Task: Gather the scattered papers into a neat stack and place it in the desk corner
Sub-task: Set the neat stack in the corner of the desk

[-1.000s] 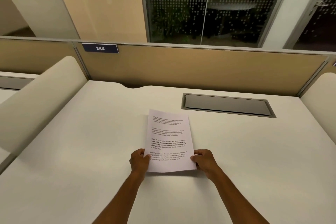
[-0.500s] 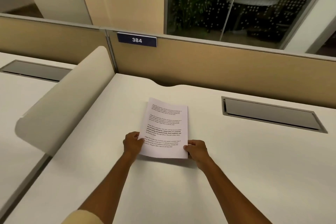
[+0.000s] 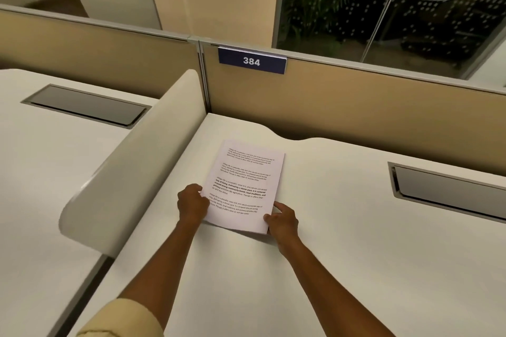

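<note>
A neat stack of white printed papers (image 3: pixel 246 178) is held just above the white desk (image 3: pixel 342 268), its near edge lifted and casting a shadow. My left hand (image 3: pixel 193 204) grips the stack's lower left edge. My right hand (image 3: pixel 282 220) grips its lower right corner. The stack points toward the desk's far left corner (image 3: pixel 219 123), where the curved side divider meets the tan back panel.
A curved cream side divider (image 3: pixel 131 172) borders the desk on the left. The tan back panel (image 3: pixel 356 107) carries a blue sign reading 384 (image 3: pixel 252 61). A grey cable hatch (image 3: pixel 449 191) is set in the desk at right, another hatch (image 3: pixel 85 105) in the neighbouring desk.
Both hands have carried the stack leftward and farther back toward the desk's far left corner. The view has turned left with it.
</note>
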Available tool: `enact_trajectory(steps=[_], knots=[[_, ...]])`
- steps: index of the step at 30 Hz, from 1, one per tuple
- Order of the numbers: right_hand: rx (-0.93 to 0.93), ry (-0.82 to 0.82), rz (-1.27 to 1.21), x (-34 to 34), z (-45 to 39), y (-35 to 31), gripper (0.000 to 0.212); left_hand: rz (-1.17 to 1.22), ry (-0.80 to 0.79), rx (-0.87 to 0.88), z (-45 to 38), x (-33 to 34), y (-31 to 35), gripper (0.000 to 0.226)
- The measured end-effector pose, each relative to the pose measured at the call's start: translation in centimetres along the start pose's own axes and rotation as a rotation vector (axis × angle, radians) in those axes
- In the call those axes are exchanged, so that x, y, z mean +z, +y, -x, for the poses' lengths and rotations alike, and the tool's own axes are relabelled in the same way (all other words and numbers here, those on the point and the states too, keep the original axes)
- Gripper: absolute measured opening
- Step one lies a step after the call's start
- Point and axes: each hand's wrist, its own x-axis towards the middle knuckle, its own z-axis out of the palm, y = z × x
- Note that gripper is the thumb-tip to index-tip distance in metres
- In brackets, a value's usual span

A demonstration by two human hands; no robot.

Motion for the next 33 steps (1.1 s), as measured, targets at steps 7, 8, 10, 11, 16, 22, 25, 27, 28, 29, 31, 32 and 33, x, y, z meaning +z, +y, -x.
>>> enact_trajectory(steps=[7, 8, 10, 11, 16, 22, 25, 27, 28, 29, 31, 32, 33], knots=[[-0.054, 0.008, 0.050, 4.8, -3.4, -2.8, 0.047, -0.144, 0.087, 0.128, -4.2, -0.4, 0.4, 0.015], [-0.067, 0.005, 0.062, 5.4, -4.0, -3.2, 0.045, -0.178, 0.088, 0.151, -4.8, -0.3, 0.3, 0.012], [-0.093, 0.004, 0.089, 6.3, -4.9, -3.8, 0.042, -0.215, 0.086, 0.177, -5.8, -0.3, 0.2, 0.013], [-0.104, 0.007, 0.101, 6.8, -5.4, -4.1, 0.040, -0.225, 0.090, 0.186, -6.3, -0.2, 0.1, 0.014], [-0.164, 0.010, 0.213, 8.5, -7.2, -4.9, 0.024, -0.261, 0.137, 0.250, -8.8, -0.2, 0.5, 0.014], [-0.218, -0.002, 0.321, 9.4, -9.3, -6.2, 0.009, -0.291, 0.133, 0.250, -11.3, -0.2, 0.7, 0.016], [-0.233, -0.008, 0.367, 9.7, -9.9, -6.7, 0.016, -0.303, 0.123, 0.233, -12.3, -0.2, 0.8, 0.013], [-0.230, -0.020, 0.395, 10.0, -10.2, -7.0, 0.025, -0.321, 0.114, 0.220, -12.8, -0.2, 1.0, 0.012], [-0.228, -0.025, 0.409, 10.1, -10.4, -7.1, 0.028, -0.332, 0.108, 0.215, -13.0, -0.2, 1.1, 0.013], [-0.227, -0.030, 0.421, 10.2, -10.5, -7.2, 0.030, -0.345, 0.102, 0.211, -13.2, -0.2, 1.1, 0.014], [-0.227, -0.036, 0.441, 10.3, -10.6, -7.4, 0.031, -0.369, 0.090, 0.203, -13.5, -0.1, 1.2, 0.018], [-0.230, -0.036, 0.453, 10.3, -10.7, -7.4, 0.030, -0.374, 0.088, 0.200, -13.6, -0.1, 1.2, 0.019], [-0.232, -0.035, 0.467, 10.3, -10.8, -7.5, 0.031, -0.374, 0.088, 0.198, -13.7, -0.1, 1.2, 0.019]])
